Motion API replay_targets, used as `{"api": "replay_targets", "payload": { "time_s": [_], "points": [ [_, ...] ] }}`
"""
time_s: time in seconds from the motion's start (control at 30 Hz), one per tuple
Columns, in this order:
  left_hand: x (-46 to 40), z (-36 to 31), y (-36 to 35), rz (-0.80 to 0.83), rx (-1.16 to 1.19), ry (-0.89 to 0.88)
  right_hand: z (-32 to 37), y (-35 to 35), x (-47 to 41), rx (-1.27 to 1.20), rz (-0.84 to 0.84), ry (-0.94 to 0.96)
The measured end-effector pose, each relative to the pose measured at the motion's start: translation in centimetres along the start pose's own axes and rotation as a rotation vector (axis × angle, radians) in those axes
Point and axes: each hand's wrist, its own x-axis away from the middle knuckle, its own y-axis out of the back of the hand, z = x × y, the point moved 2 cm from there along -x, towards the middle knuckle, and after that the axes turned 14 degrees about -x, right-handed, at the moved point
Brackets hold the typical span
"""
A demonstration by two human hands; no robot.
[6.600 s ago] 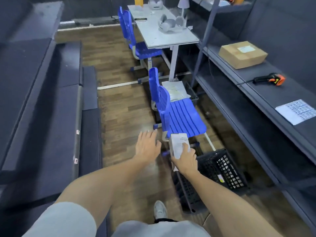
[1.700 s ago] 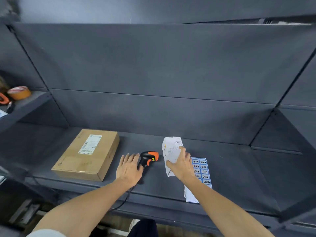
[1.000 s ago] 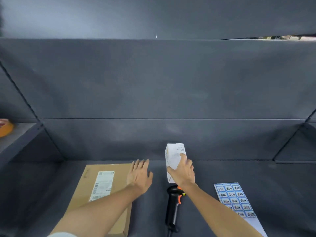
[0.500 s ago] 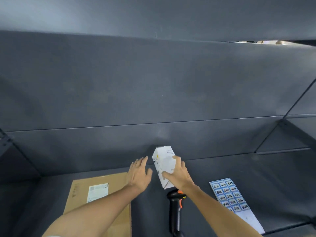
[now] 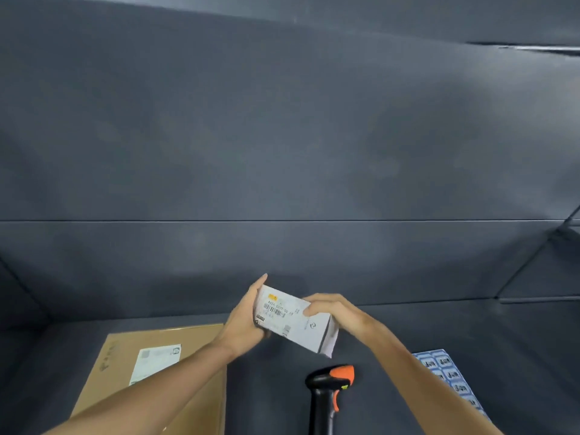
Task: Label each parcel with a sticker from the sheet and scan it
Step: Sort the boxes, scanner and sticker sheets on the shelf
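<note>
The white parcel (image 5: 296, 323) was now in both of my hands, held in the air above the dark shelf (image 5: 408, 334) and tipped so its long side ran down toward my right. Half a second before, only my right hand had it, standing more or less on end, while my left hovered open beside it. Since then my left hand (image 5: 243, 324) had closed around the upper left end and my right hand (image 5: 332, 312) had shifted to pinch the top edge, thumb on the printed face. That turn brought the face with the barcode up toward me.

I judged this meant I was checking the faces to choose a bare patch for a sticker. No sticker from the sheet was on it as far as I could see, so both labelling and scanning were still to do for this parcel.

The scanner (image 5: 329, 390) lay on the shelf just below the parcel, untouched. The sticker sheet (image 5: 445, 372) lay to my right, partly hidden by my forearm. The brown carton (image 5: 194, 381) sat to my left with 1 white label showing.
</note>
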Motion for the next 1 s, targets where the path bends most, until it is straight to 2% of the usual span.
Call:
{"api": "replay_targets", "payload": {
  "time_s": [0.17, 0.4, 0.53, 0.63, 0.8, 1.0],
  "points": [
    [-1.0, 1.9, -0.5, -0.091, 0.073, -0.101, -0.7, 1.3, -1.4, -0.069, -0.010, 0.098],
    [-1.5, 2.9, -1.8, -0.331, 0.103, -0.224, -4.2, 1.2, -3.4, -0.311, -0.318, 0.354],
    [1.7, 2.5, -2.7, -0.477, 0.089, -0.288, -4.8, -0.7, -1.5, -0.281, -0.432, 0.540],
    [7.5, 2.8, -3.9, -0.567, 0.066, -0.336, -6.5, -4.0, 2.4, -0.381, -0.467, 0.656],
    [17.6, 3.0, -5.5, -0.512, 0.096, -0.303, -9.7, -9.4, 9.3, -0.453, -0.547, 0.559],
    [22.3, 2.8, -5.1, -0.518, 0.183, -0.318, -9.6, -12.3, 13.5, -0.500, -0.489, 0.543]
  ]
}}
